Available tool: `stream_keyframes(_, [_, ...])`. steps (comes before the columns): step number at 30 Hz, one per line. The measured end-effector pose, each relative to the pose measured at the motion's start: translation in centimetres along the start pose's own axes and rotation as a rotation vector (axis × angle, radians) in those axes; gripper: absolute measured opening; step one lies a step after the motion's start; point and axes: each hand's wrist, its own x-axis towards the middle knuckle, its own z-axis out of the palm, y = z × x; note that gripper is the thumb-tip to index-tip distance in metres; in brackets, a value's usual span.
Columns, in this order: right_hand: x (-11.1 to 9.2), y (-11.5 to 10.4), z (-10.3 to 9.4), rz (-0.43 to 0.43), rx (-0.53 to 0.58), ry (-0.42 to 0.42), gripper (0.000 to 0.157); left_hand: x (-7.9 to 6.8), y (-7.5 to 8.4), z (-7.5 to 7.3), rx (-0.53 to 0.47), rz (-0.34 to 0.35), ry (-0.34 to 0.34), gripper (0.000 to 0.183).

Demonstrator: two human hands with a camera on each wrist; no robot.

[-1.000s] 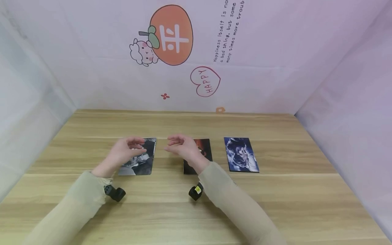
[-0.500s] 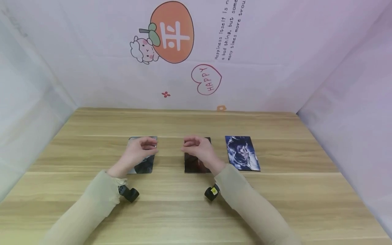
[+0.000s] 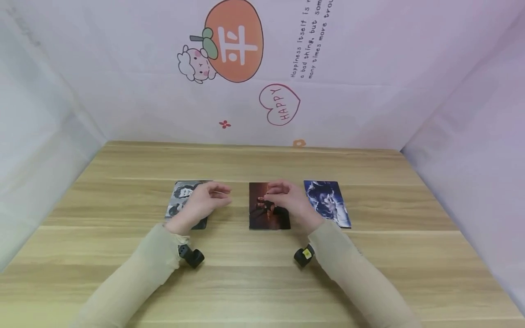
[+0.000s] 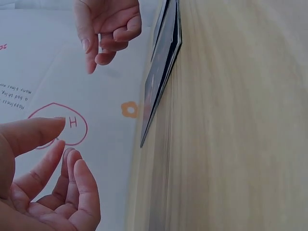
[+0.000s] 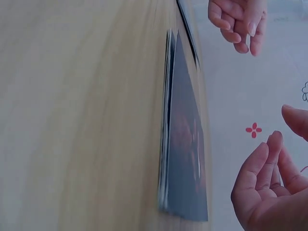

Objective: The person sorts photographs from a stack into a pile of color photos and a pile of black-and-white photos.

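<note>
Left hand (image 3: 201, 201) and right hand (image 3: 292, 199) have both shifted rightward over the worktop (image 3: 246, 287) since half a second ago; from where I stand, the three picture cards lie in a row as before. Leftmost: grey-toned card (image 3: 182, 191), flat, its lower right part screened by the left hand. That hand hovers with fingers loosely bent, a small gap between thumb and fingertips, nothing held. A black wrist camera (image 3: 192, 256) sits below its cuff. Centre: dark reddish card (image 3: 261, 215), flat; the right wrist view shows several layered edges there. Right hand hangs above this card's right side, fingers bent, thumb well apart from them, holding nothing. Rightmost: blue-toned card (image 3: 326, 200), flat on the worktop, its lower left partly behind the right wrist.
</note>
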Motion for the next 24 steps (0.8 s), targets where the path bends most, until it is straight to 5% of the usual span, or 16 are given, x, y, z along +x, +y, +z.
stream_keyframes(12, [-0.4,1.0,-2.7,-0.001,-0.125,0.048,0.045,1.0,0.5,2.5,-0.034,0.025,-0.017,0.033])
stream_keyframes(24, [-0.6,1.5,-4.5,0.027,-0.134,0.057,0.046,1.9,0.4,4.3,-0.073,0.018,-0.043,0.035])
